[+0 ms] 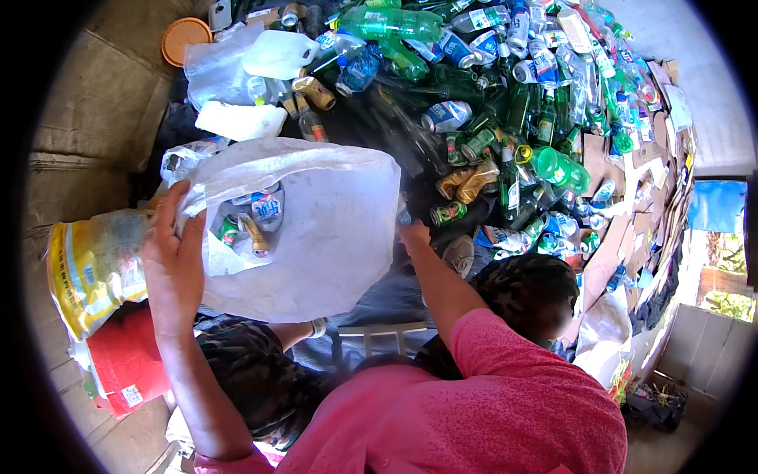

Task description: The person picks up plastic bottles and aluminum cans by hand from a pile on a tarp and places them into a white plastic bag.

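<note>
The left forearm rises steeply from the lower edge, elbow low, and ends in the left hand point(168, 246), which is raised at the near left edge of a white sack point(339, 229). Its fingers and thumb are parted around the sack's rim and grip it, with the back of the hand turned outward to the left. The sack lies in front of the person, its mouth gaping toward the left hand and showing a blue-and-white can point(267, 207), a green can point(227, 231) and a gold can point(257, 238) inside. The right arm leaves a pink sleeve point(505, 344) and reaches forward and slightly left, the right hand point(415, 235) just beside the sack's right side. Its fingers look curled near a small bluish thing, but blur hides them, so I cannot tell whether they grip it. Beyond that hand spreads a heap of bottles and cans, with crumpled gold cans point(470, 182) near it and a large green plastic bottle point(560, 170) farther right. A yellow-and-white sack point(95, 265) sits left of the left wrist, above a red bag point(129, 359).
</note>
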Available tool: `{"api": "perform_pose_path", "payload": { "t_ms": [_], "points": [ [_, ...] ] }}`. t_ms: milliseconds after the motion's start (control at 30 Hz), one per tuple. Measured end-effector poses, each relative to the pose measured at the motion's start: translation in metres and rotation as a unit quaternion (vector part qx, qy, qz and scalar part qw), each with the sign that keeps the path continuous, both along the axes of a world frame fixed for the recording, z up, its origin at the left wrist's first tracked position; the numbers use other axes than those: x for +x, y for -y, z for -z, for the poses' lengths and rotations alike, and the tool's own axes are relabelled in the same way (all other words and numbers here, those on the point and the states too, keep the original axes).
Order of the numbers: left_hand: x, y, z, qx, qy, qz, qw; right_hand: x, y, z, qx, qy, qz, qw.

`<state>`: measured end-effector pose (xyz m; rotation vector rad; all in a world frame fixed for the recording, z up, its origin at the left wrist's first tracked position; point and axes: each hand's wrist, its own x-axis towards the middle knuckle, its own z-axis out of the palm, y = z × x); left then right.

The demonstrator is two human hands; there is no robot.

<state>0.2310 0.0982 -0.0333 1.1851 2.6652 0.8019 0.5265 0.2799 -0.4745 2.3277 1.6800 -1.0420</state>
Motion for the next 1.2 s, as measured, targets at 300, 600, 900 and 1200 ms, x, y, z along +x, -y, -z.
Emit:
{"api": "perform_pose_path", "payload": {
  "t_ms": [300,600,900,1200],
  "points": [
    [0.005,-0.006,0.017,-0.006,0.039,0.035,0.999,0.023,0.005,-0.055,-0.064,-0.329,0.271,0.902],
    [0.022,-0.038,0.032,-0.044,0.010,0.096,0.994,0.079,-0.044,-0.162,0.107,-0.493,0.285,0.815],
    [0.024,-0.038,0.049,-0.040,0.005,0.092,0.995,0.100,-0.024,-0.216,0.278,-0.354,0.044,0.892],
    [0.041,-0.025,0.065,-0.025,-0.013,0.151,0.988,-0.088,0.073,-0.307,0.125,-0.446,-0.304,0.832]
  ]
}}
